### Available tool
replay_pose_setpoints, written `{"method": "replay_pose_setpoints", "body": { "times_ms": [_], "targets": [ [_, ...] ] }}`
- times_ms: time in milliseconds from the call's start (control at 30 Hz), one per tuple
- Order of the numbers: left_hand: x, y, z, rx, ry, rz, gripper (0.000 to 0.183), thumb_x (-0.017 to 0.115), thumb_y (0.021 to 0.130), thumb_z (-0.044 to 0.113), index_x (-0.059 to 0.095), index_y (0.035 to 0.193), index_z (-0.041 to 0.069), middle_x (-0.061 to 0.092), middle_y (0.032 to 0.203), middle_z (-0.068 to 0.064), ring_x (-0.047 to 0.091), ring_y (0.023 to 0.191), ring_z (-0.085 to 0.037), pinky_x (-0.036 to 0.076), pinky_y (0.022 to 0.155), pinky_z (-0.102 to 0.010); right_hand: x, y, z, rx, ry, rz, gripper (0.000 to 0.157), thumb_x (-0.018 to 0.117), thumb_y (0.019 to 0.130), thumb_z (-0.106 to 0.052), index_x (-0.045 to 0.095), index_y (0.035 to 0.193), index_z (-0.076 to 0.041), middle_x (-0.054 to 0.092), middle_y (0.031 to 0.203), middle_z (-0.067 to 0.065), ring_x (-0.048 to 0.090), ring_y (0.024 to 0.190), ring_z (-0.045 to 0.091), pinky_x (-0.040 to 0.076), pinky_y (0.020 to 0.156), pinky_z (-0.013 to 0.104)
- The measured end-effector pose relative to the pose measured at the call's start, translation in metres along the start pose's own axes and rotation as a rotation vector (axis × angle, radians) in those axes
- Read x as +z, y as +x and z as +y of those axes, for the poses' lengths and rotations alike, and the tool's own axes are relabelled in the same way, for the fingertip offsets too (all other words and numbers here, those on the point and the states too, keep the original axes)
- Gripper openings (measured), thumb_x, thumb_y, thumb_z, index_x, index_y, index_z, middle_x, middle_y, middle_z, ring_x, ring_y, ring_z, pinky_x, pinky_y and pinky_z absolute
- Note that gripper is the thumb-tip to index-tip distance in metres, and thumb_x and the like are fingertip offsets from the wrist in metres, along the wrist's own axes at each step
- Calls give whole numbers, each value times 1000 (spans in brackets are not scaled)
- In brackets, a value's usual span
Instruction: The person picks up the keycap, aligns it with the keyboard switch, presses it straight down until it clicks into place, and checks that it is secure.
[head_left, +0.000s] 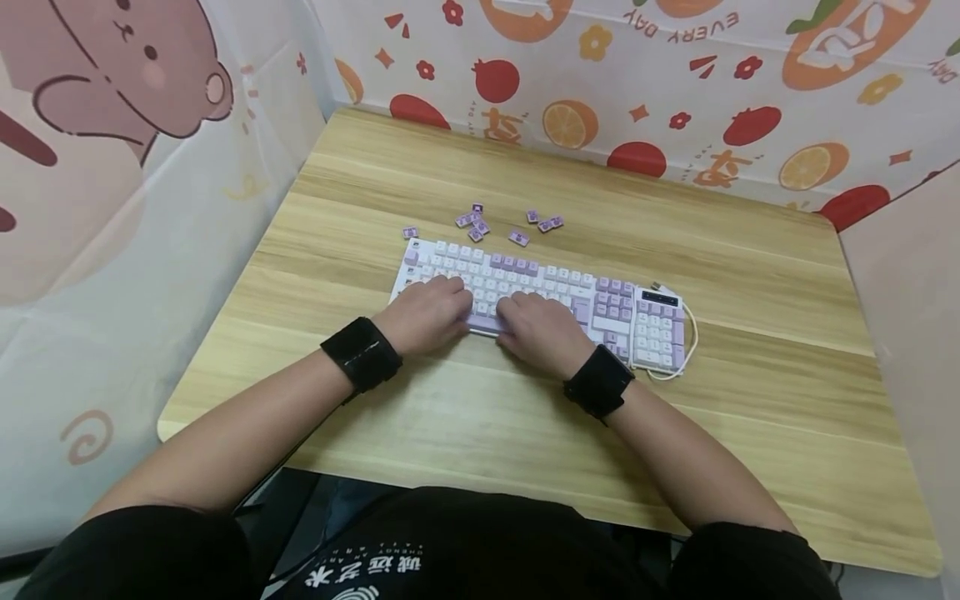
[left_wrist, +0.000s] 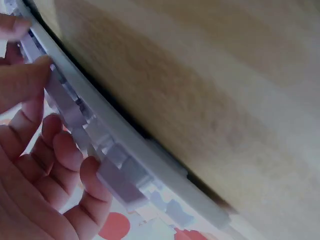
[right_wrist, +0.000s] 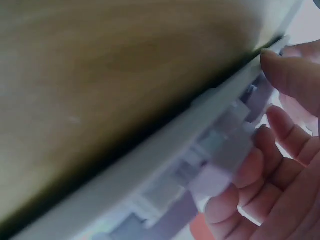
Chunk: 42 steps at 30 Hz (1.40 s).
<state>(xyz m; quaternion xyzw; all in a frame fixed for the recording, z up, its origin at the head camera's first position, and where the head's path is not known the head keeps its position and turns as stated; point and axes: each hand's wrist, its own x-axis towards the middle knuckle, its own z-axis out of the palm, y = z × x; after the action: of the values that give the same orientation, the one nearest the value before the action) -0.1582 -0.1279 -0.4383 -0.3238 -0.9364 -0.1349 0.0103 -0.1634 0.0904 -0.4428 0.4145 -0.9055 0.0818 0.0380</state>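
Note:
A white and purple keyboard (head_left: 555, 279) lies on the wooden table. My left hand (head_left: 427, 312) and right hand (head_left: 546, 332) are close together at its front edge, by the long purple space bar (head_left: 484, 322). In the left wrist view, the left thumb (left_wrist: 42, 70) touches the bar's near side, with the index finger curled on the other side. The right thumb (right_wrist: 282, 70) meets the keyboard's front edge in the right wrist view, beside the purple bar. The other fingers of both hands curl low over the keys, and the index fingertips are partly hidden.
Several loose purple keycaps (head_left: 474, 223) lie behind the keyboard, with more to the right (head_left: 545, 222). A white cable (head_left: 693, 333) loops around the keyboard's right end. Patterned cloth (head_left: 570, 83) hangs along the table's back edge. Both wrists wear black bands.

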Motion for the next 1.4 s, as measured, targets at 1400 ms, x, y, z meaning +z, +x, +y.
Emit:
{"method": "replay_pose_setpoints", "body": {
  "times_ms": [1400],
  "targets": [
    [-59,7,12,-237,-1428,65,31,55,93,5,58,123,-2,66,117,-16,59,107,-28,55,82,-32,-45,10,-9,-18,568,485,35,68,86,-23,62,117,-7,56,82,3,48,71,12,47,58,31]
  ]
}}
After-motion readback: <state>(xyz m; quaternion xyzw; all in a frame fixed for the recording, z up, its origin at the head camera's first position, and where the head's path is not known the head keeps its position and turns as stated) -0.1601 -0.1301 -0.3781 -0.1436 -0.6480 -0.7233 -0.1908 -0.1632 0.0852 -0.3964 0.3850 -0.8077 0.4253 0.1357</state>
